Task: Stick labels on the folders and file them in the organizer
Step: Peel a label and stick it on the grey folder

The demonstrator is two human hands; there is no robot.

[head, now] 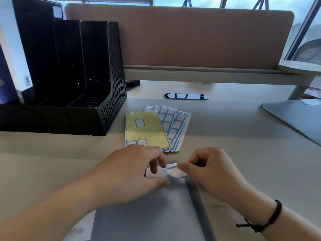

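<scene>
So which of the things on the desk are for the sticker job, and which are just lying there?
For the job:
label
grey folder
label sheets
black organizer
left hand
right hand

Just lying about:
cable slot
laptop

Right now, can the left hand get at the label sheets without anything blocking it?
Probably yes. The label sheets lie flat on the desk just beyond the left hand, with nothing between them. But that hand is pressing on the folder while the right hand pinches a label.

Head-worn wide-angle view | faces forward and down | close above tabletop (225,129) | hands (132,173) in near foreground
</scene>
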